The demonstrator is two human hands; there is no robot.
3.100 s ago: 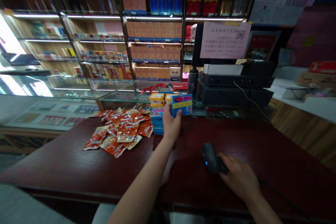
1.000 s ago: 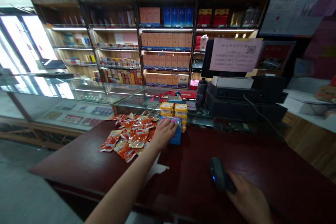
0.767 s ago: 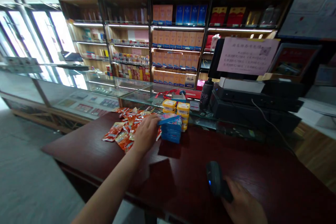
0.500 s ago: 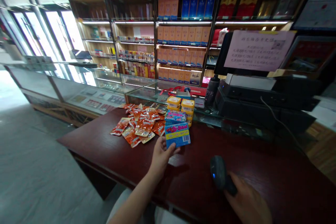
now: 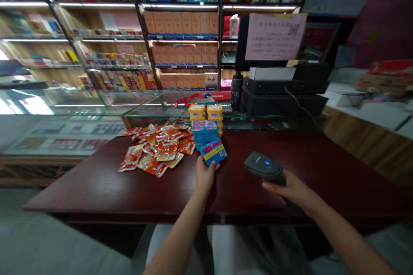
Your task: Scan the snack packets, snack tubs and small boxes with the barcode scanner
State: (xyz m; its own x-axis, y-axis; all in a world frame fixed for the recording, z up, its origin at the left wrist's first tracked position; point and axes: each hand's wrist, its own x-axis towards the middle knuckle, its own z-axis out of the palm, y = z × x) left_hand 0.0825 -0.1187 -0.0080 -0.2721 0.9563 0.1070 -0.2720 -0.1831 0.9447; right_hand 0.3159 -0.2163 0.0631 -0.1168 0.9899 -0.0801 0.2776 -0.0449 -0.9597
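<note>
My left hand [image 5: 205, 175] grips a small blue packet [image 5: 213, 151] with a barcode face, held tilted above the dark red counter [image 5: 97, 184]. My right hand [image 5: 288, 189] holds a black handheld scanner [image 5: 263, 166] with a blue light, lifted off the counter and aimed left toward the packet. Just behind the packet stands a stack of blue packets [image 5: 204, 133]. Left of that lies a heap of orange-red snack sachets [image 5: 155, 148]. Yellow-lidded tubs [image 5: 206, 112] are stacked behind the blue packets.
A black register and printer unit [image 5: 284, 92] with a pink paper notice [image 5: 274, 36] stands at the back right, a dark bottle [image 5: 236, 91] beside it. A glass display case [image 5: 80, 111] runs along the left. Shelves of boxed goods [image 5: 183, 30] fill the back wall.
My left hand took a blue packet from the stack and drew it toward me. My right hand lifted the scanner off the counter and turned it toward the packet. The view swung right.
</note>
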